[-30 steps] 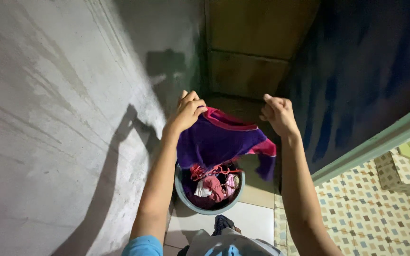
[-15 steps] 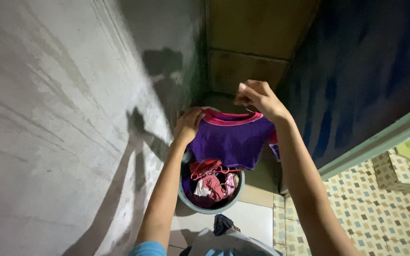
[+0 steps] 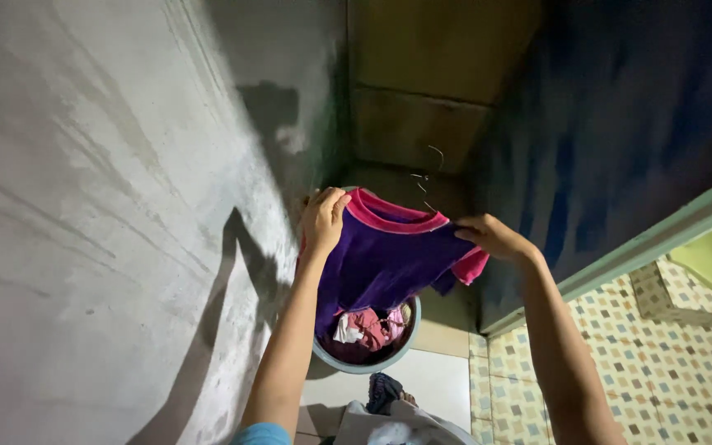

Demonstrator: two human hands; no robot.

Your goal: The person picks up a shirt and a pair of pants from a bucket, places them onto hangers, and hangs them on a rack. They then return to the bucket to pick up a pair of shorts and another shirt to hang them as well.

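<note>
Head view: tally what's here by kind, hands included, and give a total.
Hands: 2, left hand and right hand, each gripping the shirt
Purple shirt with pink trim: 1
Wire hanger: 1, in the shirt's collar
Round basin of pink and white laundry: 1
Total: 5

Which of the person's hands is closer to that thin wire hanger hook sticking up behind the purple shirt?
Right. The right hand grips the purple shirt just right of and below the wire hanger hook; the left hand holds the opposite shoulder, farther off.
</note>
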